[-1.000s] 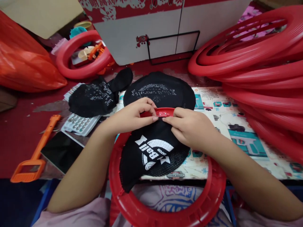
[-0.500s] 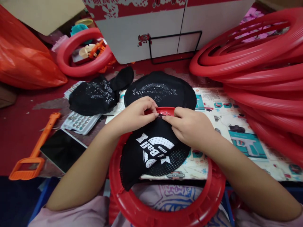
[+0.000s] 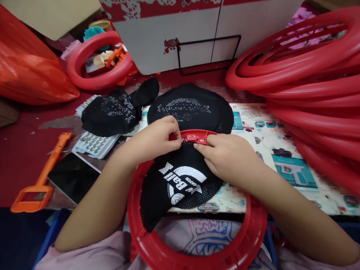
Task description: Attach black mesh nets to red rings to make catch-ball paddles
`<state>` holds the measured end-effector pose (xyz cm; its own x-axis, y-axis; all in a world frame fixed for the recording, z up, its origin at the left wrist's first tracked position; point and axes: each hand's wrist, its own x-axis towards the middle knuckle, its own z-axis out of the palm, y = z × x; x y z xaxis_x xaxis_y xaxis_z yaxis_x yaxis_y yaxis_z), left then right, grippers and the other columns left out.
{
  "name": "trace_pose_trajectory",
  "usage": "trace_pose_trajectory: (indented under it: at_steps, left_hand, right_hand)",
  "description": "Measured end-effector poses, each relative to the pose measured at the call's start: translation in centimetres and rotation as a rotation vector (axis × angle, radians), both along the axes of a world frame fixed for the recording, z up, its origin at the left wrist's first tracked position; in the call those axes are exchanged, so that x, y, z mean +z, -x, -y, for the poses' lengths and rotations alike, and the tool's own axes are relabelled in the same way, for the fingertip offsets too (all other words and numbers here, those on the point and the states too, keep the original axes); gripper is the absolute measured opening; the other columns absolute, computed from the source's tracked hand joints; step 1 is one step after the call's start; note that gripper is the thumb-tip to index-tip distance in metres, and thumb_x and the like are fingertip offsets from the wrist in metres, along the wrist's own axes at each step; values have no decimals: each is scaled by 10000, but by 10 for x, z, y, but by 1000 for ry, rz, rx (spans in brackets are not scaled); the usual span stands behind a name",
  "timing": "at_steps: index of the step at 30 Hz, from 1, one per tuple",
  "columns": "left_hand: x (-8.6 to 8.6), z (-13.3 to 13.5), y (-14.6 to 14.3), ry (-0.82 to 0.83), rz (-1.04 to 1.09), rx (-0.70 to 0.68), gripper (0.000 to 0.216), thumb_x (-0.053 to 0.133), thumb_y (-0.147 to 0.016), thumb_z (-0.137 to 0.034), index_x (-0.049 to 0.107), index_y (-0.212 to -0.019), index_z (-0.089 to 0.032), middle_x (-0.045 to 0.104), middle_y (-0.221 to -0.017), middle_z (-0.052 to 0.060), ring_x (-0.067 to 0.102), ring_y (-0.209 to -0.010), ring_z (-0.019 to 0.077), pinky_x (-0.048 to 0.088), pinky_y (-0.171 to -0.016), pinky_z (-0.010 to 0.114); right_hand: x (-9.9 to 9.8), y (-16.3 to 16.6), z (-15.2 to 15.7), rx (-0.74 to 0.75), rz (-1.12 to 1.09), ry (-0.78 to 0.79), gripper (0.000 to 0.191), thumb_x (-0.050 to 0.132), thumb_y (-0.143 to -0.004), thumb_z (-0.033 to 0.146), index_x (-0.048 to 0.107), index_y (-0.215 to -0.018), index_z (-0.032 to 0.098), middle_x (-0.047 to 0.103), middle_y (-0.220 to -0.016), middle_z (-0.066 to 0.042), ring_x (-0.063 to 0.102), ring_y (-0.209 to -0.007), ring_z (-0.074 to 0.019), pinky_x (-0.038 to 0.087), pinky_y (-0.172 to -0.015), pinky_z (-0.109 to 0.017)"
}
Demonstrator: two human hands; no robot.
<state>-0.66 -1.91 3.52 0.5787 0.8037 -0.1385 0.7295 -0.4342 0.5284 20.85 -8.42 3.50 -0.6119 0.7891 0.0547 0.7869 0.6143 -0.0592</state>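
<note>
A red plastic ring (image 3: 244,225) leans from my lap onto the table edge, its hollow inner side facing me. Black mesh fabric (image 3: 159,195) with white "Ball" print lies across it, attached along part of the left side and hanging loose at the right. At the far rim my left hand (image 3: 164,137) pinches the fabric's edge, with a small shiny bit at its fingertips that I cannot make out clearly. My right hand (image 3: 227,153) grips the rim further right, index finger pressed on the fabric edge. Between the hands, the ring's red inner channel shows.
Behind the ring lies a round black mesh piece (image 3: 191,101); more black mesh (image 3: 112,112) is at left. Red rings (image 3: 309,93) are stacked at right. An orange plastic handle (image 3: 43,176), a dark tablet (image 3: 73,178) and a calculator (image 3: 97,144) lie left.
My left hand has shifted left along the rim, away from my right hand. More of the red channel shows between them, and the mesh and ring have moved slightly left.
</note>
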Motion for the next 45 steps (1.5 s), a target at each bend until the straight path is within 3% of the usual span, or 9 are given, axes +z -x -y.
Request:
trace_pose_trajectory:
  at_steps: [4,7,12,20,40,45]
  left_hand:
    - [-1,5,-9,-139,159,-45,100,531,-832,-216,615,-818,-165,628,-997,72,604,-952,198,484,-872,358]
    - [-4,7,-16,-134,305,-46,136,505,-872,-181,633,-914,-167,661,-1146,87,609,-1099,198,467,-979,368]
    - [-9,6,-20,-17,351,-76,131,567,-865,-209,695,-876,-184,684,-1093,66,642,-1045,188,506,-927,353]
    - [-13,6,-25,-83,317,-52,141,549,-865,-178,639,-758,-158,644,-969,64,626,-955,169,500,-854,325]
    - [-21,6,-27,-166,252,-25,125,557,-840,-185,633,-748,-149,603,-895,53,623,-926,200,489,-847,374]
    - [-15,8,-26,-164,217,-38,136,541,-848,-198,631,-759,-149,606,-918,65,611,-903,197,500,-828,362]
  right_hand:
    - [2,-3,-2,-20,-72,93,317,499,-894,163,736,-1100,207,712,-985,-66,630,-805,-203,319,-600,-317]
    - [2,-7,-5,-44,-181,86,315,484,-885,158,759,-1032,205,690,-906,-59,603,-756,-182,344,-609,-301]
    - [-4,-11,-11,-48,-278,42,333,449,-879,153,771,-963,154,637,-820,-76,560,-715,-166,386,-643,-281]
    - [-11,-13,-15,-60,-273,-17,345,441,-878,153,773,-968,124,638,-816,-96,568,-720,-184,391,-643,-294]
    - [-3,-9,-14,-130,-36,40,299,470,-897,161,768,-916,176,606,-803,-72,487,-694,-171,254,-598,-300]
    - [5,-10,-6,-82,-13,103,290,475,-913,166,731,-1049,184,658,-900,-71,558,-738,-181,268,-603,-295]
